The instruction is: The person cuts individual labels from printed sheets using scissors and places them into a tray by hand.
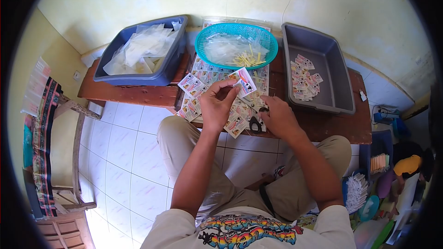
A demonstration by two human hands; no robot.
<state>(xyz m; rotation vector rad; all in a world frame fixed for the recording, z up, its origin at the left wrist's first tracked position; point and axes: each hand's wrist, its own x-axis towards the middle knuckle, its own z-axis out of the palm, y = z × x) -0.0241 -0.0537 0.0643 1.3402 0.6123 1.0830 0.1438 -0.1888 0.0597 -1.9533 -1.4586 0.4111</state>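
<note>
My left hand [218, 104] pinches a small printed label [244, 82] between thumb and fingertips, holding it above the bench. A pair of scissors with black handles [255, 125] lies at the bench's front edge, blades pointing away and to the left. My right hand [280, 117] has its thumb and finger around the upper handle loop. Under both hands spread printed label sheets [205, 67], with several loose cut pieces [191, 85] on top at the left.
A teal basket [198, 48] holds clear plastic bags and yellow strips. On the left, a blue-grey tub [177, 64] contains translucent bags; at right, a grey tray [330, 67] has a pile of cut labels [304, 80]. Another person [408, 166] is at the lower right.
</note>
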